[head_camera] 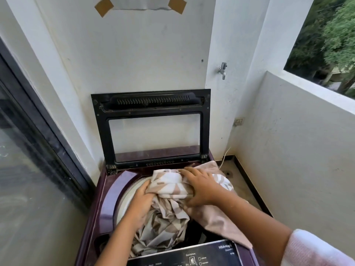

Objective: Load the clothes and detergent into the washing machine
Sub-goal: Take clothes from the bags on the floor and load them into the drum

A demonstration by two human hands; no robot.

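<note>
Partly done: beige-and-white patterned cloth (169, 187) half inside purple top-loading washing machine (107, 192) drum, rest draped over rim at 3 o'clock; left hand (143, 200) grips fold, right hand (199, 187) clasps bunch. Detergent unseen, pending.

This is a home's laundry balcony. A top-loading washing machine (107, 191) stands with its lid (150, 104) raised against a whitewashed wall, near a wall tap (222, 70) and a socket (238, 121). A sliding glass door (28, 169) runs along the left, and trees (336, 35) show over the low parapet (307, 131).
</note>
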